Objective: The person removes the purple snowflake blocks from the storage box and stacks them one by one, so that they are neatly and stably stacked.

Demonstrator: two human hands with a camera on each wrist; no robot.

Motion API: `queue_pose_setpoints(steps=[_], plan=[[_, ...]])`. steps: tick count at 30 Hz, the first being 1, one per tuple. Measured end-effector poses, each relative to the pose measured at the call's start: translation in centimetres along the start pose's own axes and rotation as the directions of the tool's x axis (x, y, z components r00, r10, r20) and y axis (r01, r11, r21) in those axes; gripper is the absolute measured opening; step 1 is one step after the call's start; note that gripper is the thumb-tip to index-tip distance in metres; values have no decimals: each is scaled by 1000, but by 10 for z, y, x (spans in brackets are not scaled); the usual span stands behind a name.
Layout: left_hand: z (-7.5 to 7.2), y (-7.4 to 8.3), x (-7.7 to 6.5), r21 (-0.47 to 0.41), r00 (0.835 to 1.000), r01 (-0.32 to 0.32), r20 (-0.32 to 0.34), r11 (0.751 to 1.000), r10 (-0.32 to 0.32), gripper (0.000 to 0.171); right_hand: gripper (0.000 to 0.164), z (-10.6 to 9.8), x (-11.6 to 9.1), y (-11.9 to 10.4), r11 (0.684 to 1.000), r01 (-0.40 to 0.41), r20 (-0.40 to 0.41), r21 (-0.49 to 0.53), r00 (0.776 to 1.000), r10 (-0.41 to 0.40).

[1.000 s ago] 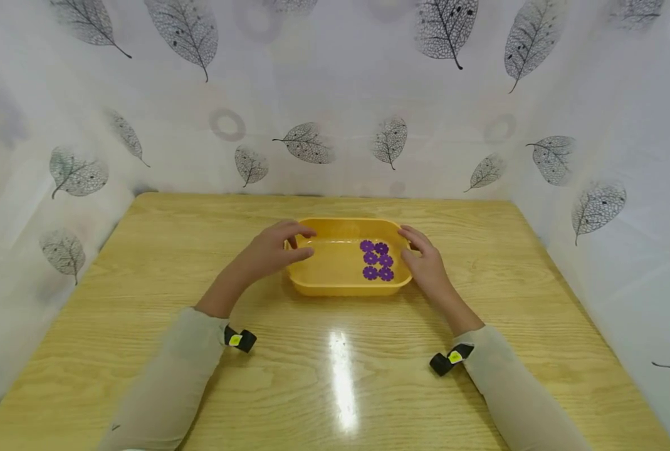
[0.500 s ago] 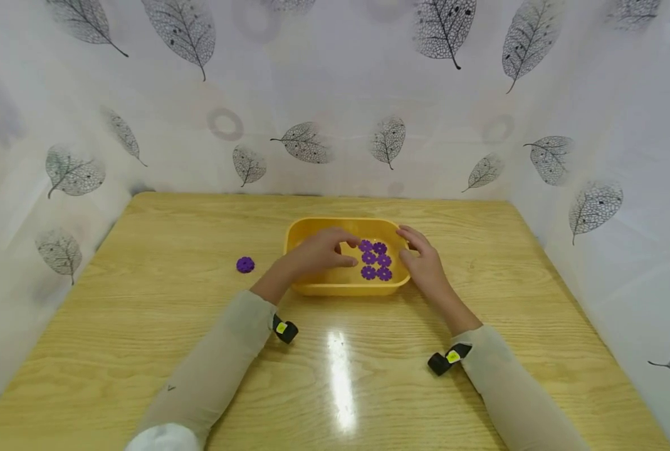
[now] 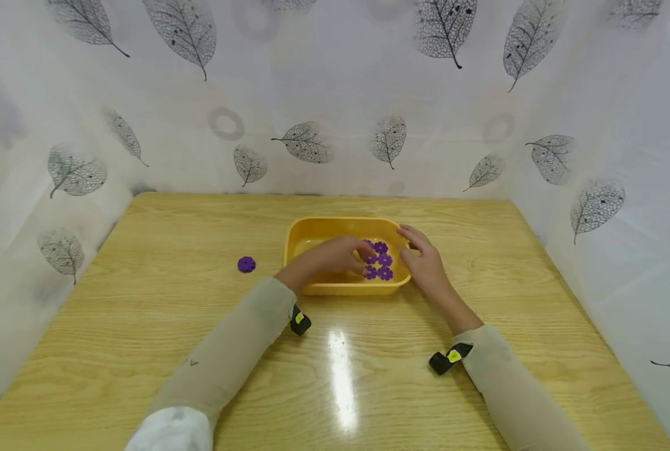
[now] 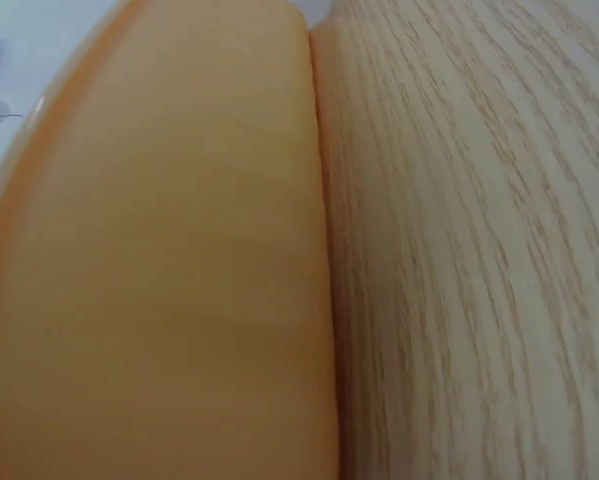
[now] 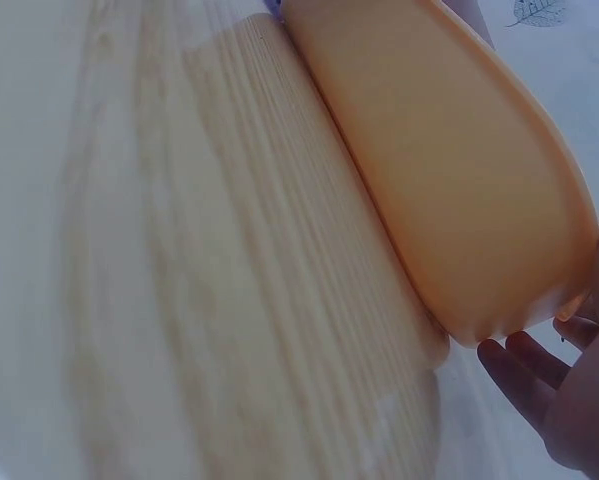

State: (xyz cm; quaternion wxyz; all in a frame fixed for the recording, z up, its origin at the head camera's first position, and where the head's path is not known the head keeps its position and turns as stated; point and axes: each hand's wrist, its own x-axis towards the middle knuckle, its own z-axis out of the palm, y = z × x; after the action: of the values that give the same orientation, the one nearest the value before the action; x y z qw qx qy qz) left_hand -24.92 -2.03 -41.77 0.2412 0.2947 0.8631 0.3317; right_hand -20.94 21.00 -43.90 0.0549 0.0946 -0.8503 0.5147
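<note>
A yellow plastic basin (image 3: 346,290) stands on the wooden table, with several purple flower-shaped discs (image 3: 385,273) lying flat in its right half. My left hand (image 3: 340,254) reaches down inside over the discs, thumb and forefinger apart at the left column, partly covering it. At the basin's right end my right hand (image 3: 427,263) grips the rim, its fingers against the outer wall in the right wrist view. A small purple piece like the discs (image 3: 247,264) sits on the table left of the basin. The left wrist view shows just the basin's side wall (image 4: 169,250) and table.
The wooden table (image 3: 481,250) runs back to a white curtain (image 3: 335,81) printed with dark leaves, which also hangs at both sides. Black cameras (image 3: 300,321) are strapped to both wrists. A bright light reflection (image 3: 341,382) lies on the table in front.
My left hand has moved right from the basin's left rim to over the discs. The purple piece on the table, earlier behind the left arm, now shows. My right hand stays at the rim.
</note>
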Motion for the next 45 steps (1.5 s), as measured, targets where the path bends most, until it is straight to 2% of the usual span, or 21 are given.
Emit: queue_pose_setpoints(steps=[5,12,16,27,38,45], plan=[[5,0,3,54,999,-29,35,998,27,42,45,-1,-1,-3,1000,-8,-1,9,1000,8],[10,1,5,132,999,-30,23,991,27,41,44,-5,-12,-36,1000,-26,17,7,1000,26],[11,3,6,191,999,-38,19,981,34,40,44,-7,-15,-44,999,-37,23,3,999,37],[12,6,7,251,1000,-27,10,968,25,34,44,-7,-14,-41,1000,-30,18,6,999,30],[12,6,8,327,1000,-25,-1,945,27,35,44,-6,-14,-43,999,-33,25,15,999,33],[12,3,5,333,999,-31,-12,943,38,31,45,-5,-11,-40,999,-42,35,3,999,41]])
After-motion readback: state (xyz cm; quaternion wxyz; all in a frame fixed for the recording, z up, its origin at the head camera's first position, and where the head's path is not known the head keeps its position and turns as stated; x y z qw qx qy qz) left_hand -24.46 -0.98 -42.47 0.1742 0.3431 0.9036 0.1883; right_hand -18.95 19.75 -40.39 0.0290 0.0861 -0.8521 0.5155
